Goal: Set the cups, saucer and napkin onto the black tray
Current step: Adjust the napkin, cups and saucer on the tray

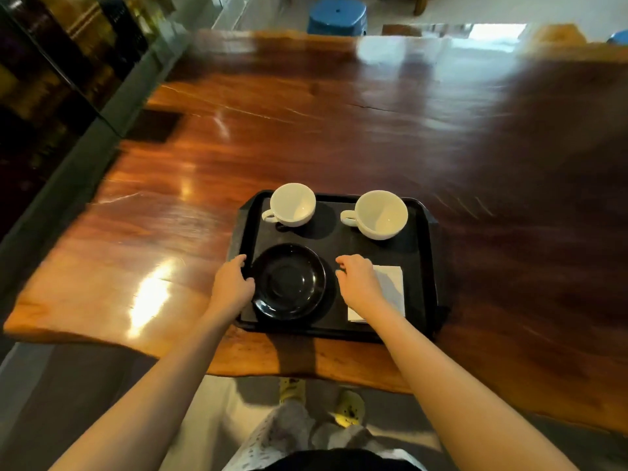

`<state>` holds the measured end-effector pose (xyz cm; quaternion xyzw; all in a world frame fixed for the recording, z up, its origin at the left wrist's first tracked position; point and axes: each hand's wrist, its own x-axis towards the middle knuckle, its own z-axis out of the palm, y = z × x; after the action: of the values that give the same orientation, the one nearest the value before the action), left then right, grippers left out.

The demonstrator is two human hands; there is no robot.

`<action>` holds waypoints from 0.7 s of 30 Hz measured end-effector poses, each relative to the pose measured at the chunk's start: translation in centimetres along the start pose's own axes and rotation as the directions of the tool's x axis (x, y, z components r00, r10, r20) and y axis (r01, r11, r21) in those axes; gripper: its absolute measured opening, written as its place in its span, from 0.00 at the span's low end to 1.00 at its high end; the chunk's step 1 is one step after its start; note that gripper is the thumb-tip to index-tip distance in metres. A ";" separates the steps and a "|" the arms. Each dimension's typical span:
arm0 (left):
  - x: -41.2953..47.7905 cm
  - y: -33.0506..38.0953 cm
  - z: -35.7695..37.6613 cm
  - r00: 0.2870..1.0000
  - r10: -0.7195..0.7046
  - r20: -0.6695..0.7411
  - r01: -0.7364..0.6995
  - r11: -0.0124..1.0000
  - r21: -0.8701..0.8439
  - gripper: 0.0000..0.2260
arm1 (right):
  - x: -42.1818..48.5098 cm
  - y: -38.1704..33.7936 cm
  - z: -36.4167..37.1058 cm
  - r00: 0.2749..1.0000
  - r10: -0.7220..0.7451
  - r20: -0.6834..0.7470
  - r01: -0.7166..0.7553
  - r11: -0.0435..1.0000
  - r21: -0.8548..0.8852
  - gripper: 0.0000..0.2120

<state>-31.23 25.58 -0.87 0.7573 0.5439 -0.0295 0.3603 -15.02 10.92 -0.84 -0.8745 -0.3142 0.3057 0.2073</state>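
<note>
The black tray point(421, 266) lies on the wooden table near its front edge. Two white cups stand upright at the tray's back: the left cup point(291, 205) and the right cup point(380, 215), both with handles pointing left. A black saucer point(289, 281) rests at the tray's front left. A white napkin point(390, 287) lies at the front right. My left hand point(232, 283) is at the saucer's left rim, fingers curled over the tray's left side. My right hand point(358, 278) hovers between saucer and napkin, fingers apart, covering part of the napkin.
The glossy wooden table point(306, 130) stretches far back and to both sides. A blue stool point(337, 16) stands beyond its far edge. A dark cabinet wall point(51, 79) runs along the left. My feet in yellow shoes point(346, 407) show under the table's front edge.
</note>
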 end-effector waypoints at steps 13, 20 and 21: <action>0.9 -0.8 0.9 0.992 0.098 0.081 -0.113 0.971 0.212 0.21 | 1.4 -3.3 3.0 0.985 0.171 0.005 -0.170 0.984 -0.056 0.21; 2.1 -1.1 1.0 0.983 0.145 0.113 -0.165 0.968 0.190 0.21 | 1.8 -3.2 3.1 0.974 0.226 -0.026 -0.227 0.973 -0.041 0.21; 2.1 -1.0 0.9 0.982 0.148 0.118 -0.170 0.964 0.206 0.20 | 1.9 -3.1 3.1 0.972 0.232 -0.022 -0.233 0.972 -0.024 0.21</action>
<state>-30.86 26.88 -2.96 0.8307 0.4558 -0.0978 0.3044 -17.26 14.94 -2.12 -0.9108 -0.2117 0.3154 0.1617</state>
